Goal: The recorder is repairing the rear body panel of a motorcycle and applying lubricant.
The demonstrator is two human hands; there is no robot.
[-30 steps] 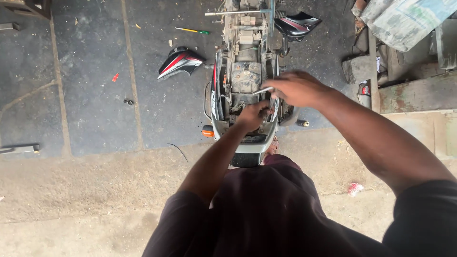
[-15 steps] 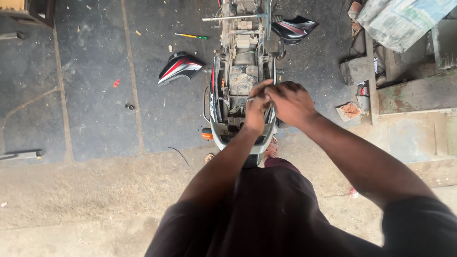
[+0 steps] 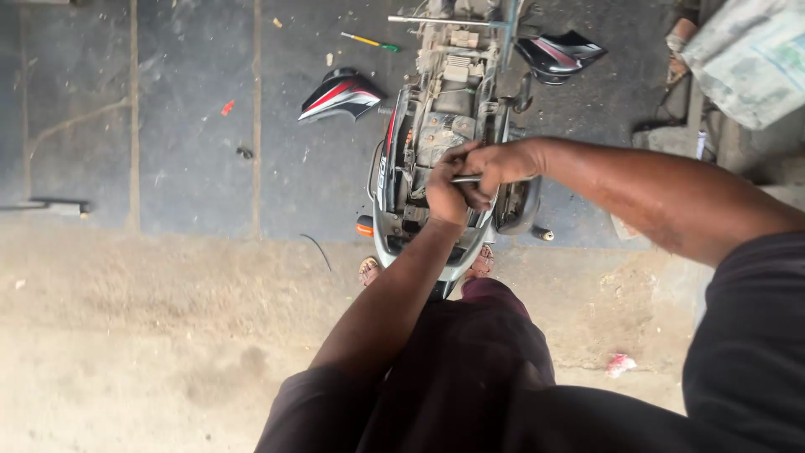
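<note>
A stripped motorcycle [image 3: 436,126] stands below me with its body panels off and its frame and wiring bare. Both hands meet over its rear part. My left hand [image 3: 446,195] is closed around the lower end of a thin metal tool [image 3: 464,179], its fist down against the frame. My right hand [image 3: 496,164] grips the same tool's shaft from the right, fingers wrapped around it. The tool's tip is hidden under my hands.
Two black-and-red body panels lie on the floor, one to the left [image 3: 340,94] and one at the upper right [image 3: 558,54]. A yellow-and-green screwdriver [image 3: 369,40] lies near the top. A crumpled tarp [image 3: 750,59] sits at the right, beside rubble.
My hands have drawn together over the rear of the motorcycle, and the right hand has shifted left along the tool. The view has drifted slightly.
</note>
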